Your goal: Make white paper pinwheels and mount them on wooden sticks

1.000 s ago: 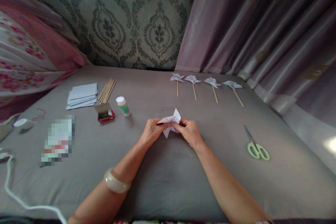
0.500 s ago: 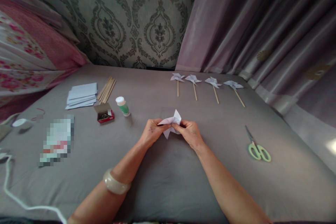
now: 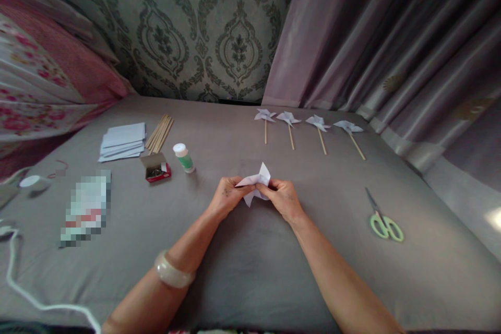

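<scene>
Our left hand (image 3: 227, 195) and right hand (image 3: 287, 198) pinch the paper pinwheel (image 3: 258, 182) at mid-frame! One point juts up-frame between them, neither hand clearly nearer.

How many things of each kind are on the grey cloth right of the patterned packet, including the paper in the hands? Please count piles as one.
Pinwheels on sticks: 4
Held folded paper: 1
Scissors: 1
Bottle: 1
Open box: 1
Paper pile: 1
Stick pile: 1
Total: 10

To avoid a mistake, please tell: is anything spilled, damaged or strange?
Nothing stands out: the bottle stands upright, the box holds its contents, and the four pinwheels look whole. The packet is too blurred to judge.
</scene>
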Demonstrator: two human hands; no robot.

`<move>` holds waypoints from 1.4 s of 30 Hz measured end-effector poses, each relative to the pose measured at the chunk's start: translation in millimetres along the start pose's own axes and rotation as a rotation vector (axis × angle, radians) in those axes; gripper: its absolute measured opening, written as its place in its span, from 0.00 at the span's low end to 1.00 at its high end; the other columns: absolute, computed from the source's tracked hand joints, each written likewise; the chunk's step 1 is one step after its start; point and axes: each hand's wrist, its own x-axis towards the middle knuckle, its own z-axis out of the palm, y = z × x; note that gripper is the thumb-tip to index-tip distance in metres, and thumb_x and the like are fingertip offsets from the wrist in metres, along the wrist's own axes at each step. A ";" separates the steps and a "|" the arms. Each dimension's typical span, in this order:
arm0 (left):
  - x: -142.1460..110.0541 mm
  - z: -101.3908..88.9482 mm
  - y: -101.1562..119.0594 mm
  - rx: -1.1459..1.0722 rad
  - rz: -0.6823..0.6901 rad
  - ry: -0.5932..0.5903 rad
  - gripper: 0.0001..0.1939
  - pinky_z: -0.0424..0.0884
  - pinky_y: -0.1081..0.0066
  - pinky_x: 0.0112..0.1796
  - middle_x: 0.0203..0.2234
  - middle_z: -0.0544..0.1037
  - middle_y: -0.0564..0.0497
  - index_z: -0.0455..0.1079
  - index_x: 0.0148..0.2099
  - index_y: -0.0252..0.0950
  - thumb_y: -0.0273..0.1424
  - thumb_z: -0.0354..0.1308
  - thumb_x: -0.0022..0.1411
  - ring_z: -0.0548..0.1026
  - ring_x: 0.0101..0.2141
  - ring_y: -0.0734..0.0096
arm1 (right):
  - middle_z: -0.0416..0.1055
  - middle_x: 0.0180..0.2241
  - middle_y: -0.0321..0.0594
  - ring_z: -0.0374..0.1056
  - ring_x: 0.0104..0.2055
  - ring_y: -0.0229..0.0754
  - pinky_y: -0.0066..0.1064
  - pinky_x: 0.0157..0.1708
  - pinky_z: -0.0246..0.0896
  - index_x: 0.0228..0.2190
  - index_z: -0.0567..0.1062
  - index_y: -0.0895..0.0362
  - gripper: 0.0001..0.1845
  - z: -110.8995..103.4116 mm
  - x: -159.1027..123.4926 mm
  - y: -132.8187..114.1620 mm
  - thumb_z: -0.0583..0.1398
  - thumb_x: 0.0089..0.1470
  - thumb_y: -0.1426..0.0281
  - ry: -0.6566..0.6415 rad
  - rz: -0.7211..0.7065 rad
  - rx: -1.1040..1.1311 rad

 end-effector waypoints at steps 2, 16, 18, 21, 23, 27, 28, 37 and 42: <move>-0.7 0.4 1.7 -0.015 -0.003 0.000 0.13 0.56 0.77 0.24 0.16 0.70 0.56 0.74 0.24 0.30 0.37 0.67 0.44 0.64 0.21 0.78 | 0.68 0.18 0.34 0.58 0.21 0.33 0.26 0.23 0.49 0.22 0.78 0.60 0.18 0.2 0.4 0.4 0.64 0.41 0.57 0.001 -0.004 0.003; -1.5 0.2 2.6 -0.056 -0.010 -0.006 0.15 0.55 0.78 0.20 0.15 0.71 0.55 0.74 0.22 0.31 0.39 0.68 0.42 0.63 0.18 0.80 | 0.70 0.19 0.35 0.59 0.22 0.34 0.27 0.23 0.50 0.22 0.79 0.61 0.17 2.0 -0.5 -1.6 0.65 0.40 0.58 0.001 0.015 0.056; -0.9 0.1 1.9 -0.076 -0.023 -0.020 0.14 0.56 0.78 0.21 0.16 0.73 0.54 0.75 0.24 0.31 0.39 0.69 0.42 0.64 0.19 0.79 | 0.71 0.19 0.36 0.60 0.22 0.34 0.27 0.24 0.50 0.23 0.79 0.61 0.17 1.7 0.1 -0.3 0.65 0.40 0.58 -0.002 0.016 0.052; 1.5 -0.1 1.1 -0.151 -0.017 -0.036 0.15 0.62 0.76 0.25 0.20 0.77 0.52 0.78 0.28 0.31 0.38 0.70 0.40 0.68 0.22 0.76 | 0.74 0.22 0.37 0.64 0.24 0.36 0.27 0.27 0.55 0.25 0.80 0.60 0.18 -0.4 2.2 -0.7 0.66 0.40 0.57 -0.015 0.011 0.074; 3.5 0.0 1.3 -0.224 -0.002 -0.041 0.17 0.66 0.74 0.29 0.24 0.79 0.50 0.79 0.31 0.31 0.37 0.71 0.39 0.71 0.25 0.73 | 0.77 0.27 0.39 0.68 0.29 0.39 0.29 0.32 0.59 0.29 0.81 0.59 0.20 -2.4 3.5 -3.7 0.66 0.40 0.55 0.013 0.013 0.143; 5.0 0.9 4.8 -0.315 0.043 -0.052 0.18 0.68 0.71 0.34 0.28 0.81 0.47 0.79 0.32 0.31 0.37 0.72 0.37 0.74 0.28 0.70 | 0.78 0.33 0.42 0.70 0.34 0.42 0.32 0.38 0.62 0.33 0.80 0.58 0.24 -3.1 1.5 -13.7 0.67 0.38 0.53 0.037 0.010 0.266; 4.4 1.0 6.2 -0.322 0.068 -0.049 0.18 0.69 0.71 0.34 0.28 0.81 0.47 0.79 0.32 0.31 0.37 0.72 0.37 0.74 0.28 0.70 | 0.78 0.33 0.41 0.70 0.33 0.41 0.32 0.37 0.62 0.33 0.80 0.59 0.24 -2.3 -0.4 -16.2 0.67 0.38 0.54 0.020 -0.012 0.256; -15.1 -9.0 29.7 0.030 0.480 -0.022 0.13 0.68 0.73 0.34 0.27 0.78 0.50 0.77 0.32 0.33 0.38 0.67 0.50 0.74 0.30 0.70 | 0.77 0.31 0.39 0.70 0.34 0.41 0.31 0.37 0.63 0.30 0.79 0.55 0.11 -3.8 -17.5 -35.6 0.63 0.50 0.60 0.186 -0.625 -0.153; -27.3 -17.8 40.6 0.292 0.881 -0.008 0.07 0.70 0.68 0.39 0.31 0.79 0.46 0.76 0.35 0.35 0.34 0.62 0.58 0.75 0.35 0.67 | 0.76 0.29 0.38 0.70 0.34 0.39 0.33 0.38 0.64 0.30 0.77 0.53 0.02 -6.5 -23.9 -48.0 0.63 0.53 0.68 0.214 -0.981 -0.213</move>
